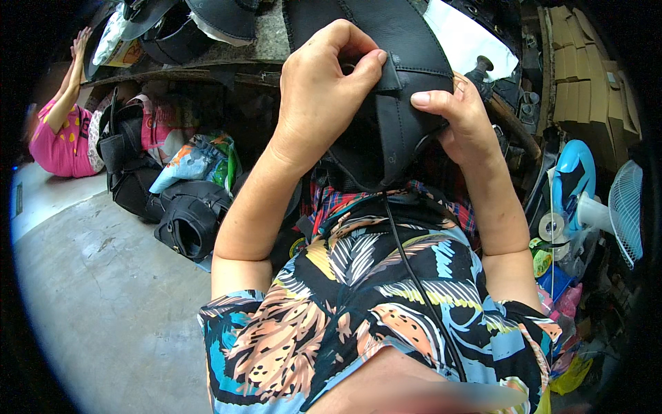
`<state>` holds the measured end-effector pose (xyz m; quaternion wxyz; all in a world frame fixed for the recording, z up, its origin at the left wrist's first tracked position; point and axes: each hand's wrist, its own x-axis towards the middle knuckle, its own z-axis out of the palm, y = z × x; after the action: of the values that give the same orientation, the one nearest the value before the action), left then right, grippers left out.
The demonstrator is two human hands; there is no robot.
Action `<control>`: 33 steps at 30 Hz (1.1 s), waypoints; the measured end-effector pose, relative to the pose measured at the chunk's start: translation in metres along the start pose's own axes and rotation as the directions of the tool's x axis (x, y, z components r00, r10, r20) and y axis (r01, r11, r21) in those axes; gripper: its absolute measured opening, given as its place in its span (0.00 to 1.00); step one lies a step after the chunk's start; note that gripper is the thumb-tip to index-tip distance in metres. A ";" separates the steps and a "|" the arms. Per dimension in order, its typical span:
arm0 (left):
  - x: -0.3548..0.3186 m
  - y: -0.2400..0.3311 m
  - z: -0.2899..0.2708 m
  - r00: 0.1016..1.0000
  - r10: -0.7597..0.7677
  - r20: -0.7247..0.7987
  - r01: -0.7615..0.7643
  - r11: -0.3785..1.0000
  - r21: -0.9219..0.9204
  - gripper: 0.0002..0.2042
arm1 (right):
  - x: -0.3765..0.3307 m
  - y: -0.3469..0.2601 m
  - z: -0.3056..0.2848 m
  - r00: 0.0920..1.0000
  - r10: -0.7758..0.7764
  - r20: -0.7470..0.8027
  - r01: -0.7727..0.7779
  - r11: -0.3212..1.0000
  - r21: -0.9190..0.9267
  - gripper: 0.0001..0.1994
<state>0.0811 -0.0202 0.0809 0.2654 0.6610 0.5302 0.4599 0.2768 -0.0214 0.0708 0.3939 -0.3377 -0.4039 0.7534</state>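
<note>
A black stitched leather piece [403,141] spans the space between my hands at the table's near side. My left hand [321,93] pinches a small black tab [391,74] on it between thumb and forefinger. At the piece's right side, my right hand [470,121] grips its edge, with the thumb on top and the other fingers partly hidden behind. Stitch lines run along and across the leather. Its lower end hangs in front of my lap, and its far part extends over the table.
More black leather pieces [224,17] lie on the worktable, and a white sheet [476,41] is at the right. Black leather goods [186,221] sit on the grey floor [103,290]. Another person in pink [65,141] is far left. A fan [624,214] and stacked cardboard [586,90] stand right.
</note>
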 end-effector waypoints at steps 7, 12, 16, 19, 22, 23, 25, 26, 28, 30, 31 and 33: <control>0.003 0.000 0.005 0.997 0.044 -0.059 -0.037 0.993 0.112 0.10 | 0.007 0.000 0.004 0.999 -0.050 0.003 0.050 0.998 0.044 0.20; 0.000 0.003 0.006 0.995 0.071 -0.069 -0.056 0.978 0.201 0.08 | 0.006 0.000 0.012 0.998 -0.035 -0.051 0.033 0.999 -0.035 0.20; -0.001 0.005 0.004 0.996 0.059 -0.069 -0.045 0.981 0.188 0.08 | 0.005 0.001 0.017 0.993 -0.071 -0.095 0.064 0.995 -0.072 0.20; -0.001 0.006 0.002 0.998 0.000 -0.055 0.006 0.994 0.113 0.08 | 0.007 0.002 0.019 0.993 -0.057 -0.103 0.053 0.998 -0.038 0.19; -0.002 0.003 0.000 0.997 0.037 -0.074 -0.032 0.997 0.070 0.10 | 0.007 0.003 0.019 0.994 -0.046 -0.102 0.046 0.999 -0.004 0.19; -0.002 0.003 -0.001 0.997 0.054 -0.063 -0.052 0.998 0.030 0.08 | 0.007 0.003 0.018 0.994 -0.032 -0.108 0.031 1.000 -0.003 0.19; -0.004 0.002 -0.002 0.999 0.040 -0.020 -0.041 0.999 -0.002 0.06 | 0.006 0.003 0.017 0.995 -0.033 -0.098 0.034 0.999 0.010 0.19; -0.005 0.001 -0.003 0.998 0.066 -0.017 -0.066 0.998 -0.004 0.06 | 0.005 0.003 0.017 0.995 -0.026 -0.096 0.027 1.000 0.002 0.19; -0.005 0.001 -0.005 0.994 0.113 -0.004 -0.113 0.993 0.025 0.05 | 0.004 0.003 0.015 0.996 -0.008 -0.091 0.008 1.000 -0.002 0.18; -0.005 0.001 -0.007 0.984 0.175 -0.015 -0.173 0.982 0.075 0.06 | 0.004 0.003 0.014 0.997 -0.011 -0.082 0.012 1.000 0.012 0.18; -0.005 0.001 -0.008 0.976 0.215 -0.020 -0.212 0.972 0.103 0.06 | 0.004 0.002 0.014 0.997 0.010 -0.079 -0.010 1.000 0.003 0.18; -0.003 0.002 -0.010 0.982 0.184 0.033 -0.186 0.976 0.112 0.07 | 0.005 0.002 0.013 0.998 0.014 -0.068 -0.013 1.000 0.004 0.18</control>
<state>0.0725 -0.0250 0.0857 0.1888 0.7267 0.4890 0.4440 0.2635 -0.0221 0.0739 0.4030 -0.3650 -0.3865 0.7450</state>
